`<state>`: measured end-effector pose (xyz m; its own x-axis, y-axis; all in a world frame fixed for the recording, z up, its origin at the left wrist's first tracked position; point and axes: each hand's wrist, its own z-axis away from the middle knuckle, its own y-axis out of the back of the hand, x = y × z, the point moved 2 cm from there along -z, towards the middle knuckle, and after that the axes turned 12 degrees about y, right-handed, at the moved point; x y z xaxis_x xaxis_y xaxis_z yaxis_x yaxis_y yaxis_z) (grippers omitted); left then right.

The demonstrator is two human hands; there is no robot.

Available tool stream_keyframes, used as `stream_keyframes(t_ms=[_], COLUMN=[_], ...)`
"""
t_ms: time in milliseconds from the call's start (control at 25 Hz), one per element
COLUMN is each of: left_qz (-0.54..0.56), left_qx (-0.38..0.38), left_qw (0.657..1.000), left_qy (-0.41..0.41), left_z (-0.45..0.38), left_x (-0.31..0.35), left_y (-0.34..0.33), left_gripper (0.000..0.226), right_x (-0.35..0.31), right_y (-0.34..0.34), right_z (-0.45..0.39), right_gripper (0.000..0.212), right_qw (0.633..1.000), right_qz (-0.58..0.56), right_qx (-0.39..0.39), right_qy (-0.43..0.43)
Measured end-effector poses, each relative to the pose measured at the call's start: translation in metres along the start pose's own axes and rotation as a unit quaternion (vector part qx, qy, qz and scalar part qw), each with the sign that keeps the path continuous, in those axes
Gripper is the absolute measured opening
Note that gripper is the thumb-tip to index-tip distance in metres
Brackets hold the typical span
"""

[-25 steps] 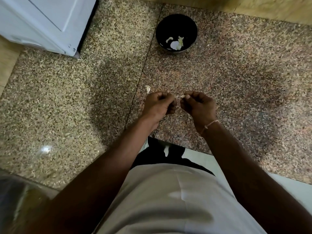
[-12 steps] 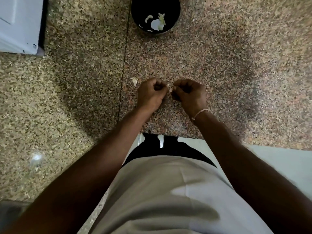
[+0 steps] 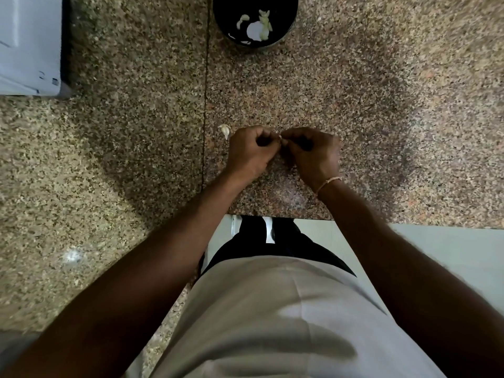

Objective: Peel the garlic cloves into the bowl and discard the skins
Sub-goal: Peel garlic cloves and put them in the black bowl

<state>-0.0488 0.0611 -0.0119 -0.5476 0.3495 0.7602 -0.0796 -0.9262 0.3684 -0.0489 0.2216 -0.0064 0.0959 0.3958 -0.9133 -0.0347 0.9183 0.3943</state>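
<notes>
Garlic clove, small and pale [image 3: 280,137], shows only as a sliver pinched between two hands held knuckle to knuckle over a speckled brown granite surface [image 3: 354,110]. From largest to smallest: a white appliance [image 3: 27,45] sits far beyond and to the left of the left hand [image 3: 252,152]. A round black bowl [image 3: 289,28] with pale garlic pieces lies well beyond both hands. The right hand [image 3: 313,154] has curled fingers. A papery skin scrap [image 3: 225,130] lies just left of the left hand.
</notes>
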Motion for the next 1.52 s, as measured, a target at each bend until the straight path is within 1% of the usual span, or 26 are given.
stream_keyframes(t_ms=[160,360,560,760,1080,1200,1360,1520], left_qz=[-0.016,-0.019,-0.034,-0.041,-0.002,0.025,0.046,0.064], left_qx=[0.01,0.01,-0.009,-0.013,-0.044,-0.05,-0.051,-0.054], left_qw=[1.0,1.0,0.999,0.999,0.999,0.998,0.997,0.995], left_qy=[-0.014,-0.004,0.004,-0.003,0.02,0.041,0.045,0.051], left_z=[0.0,0.002,0.0,-0.001,-0.008,-0.009,-0.008,-0.007], left_x=[-0.004,-0.005,-0.006,-0.008,-0.017,-0.018,-0.018,-0.019], left_y=[0.001,0.002,0.002,0.0,0.003,0.003,0.003,0.004], left_gripper=[0.01,0.011,0.013,0.012,0.009,0.01,0.009,0.009], right_x=[0.007,0.009,0.012,0.015,0.017,0.018,0.017,0.016], right_y=[-0.008,-0.01,-0.01,-0.01,-0.009,-0.008,-0.009,-0.007], right_z=[0.001,0.002,0.001,0.001,0.001,0.001,0.001,0.001], right_gripper=[0.014,0.013,0.015,0.014,0.016,0.017,0.016,0.02], right_qw=[1.0,0.999,0.998,0.997,0.997,0.997,0.994,0.991], right_qz=[-0.01,-0.032,-0.058,-0.072,-0.075,-0.074,-0.105,-0.126], right_qx=[0.002,-0.003,-0.006,-0.01,-0.022,-0.025,-0.01,0.003], right_qy=[-0.023,-0.005,-0.014,-0.016,-0.007,0.0,-0.018,-0.032])
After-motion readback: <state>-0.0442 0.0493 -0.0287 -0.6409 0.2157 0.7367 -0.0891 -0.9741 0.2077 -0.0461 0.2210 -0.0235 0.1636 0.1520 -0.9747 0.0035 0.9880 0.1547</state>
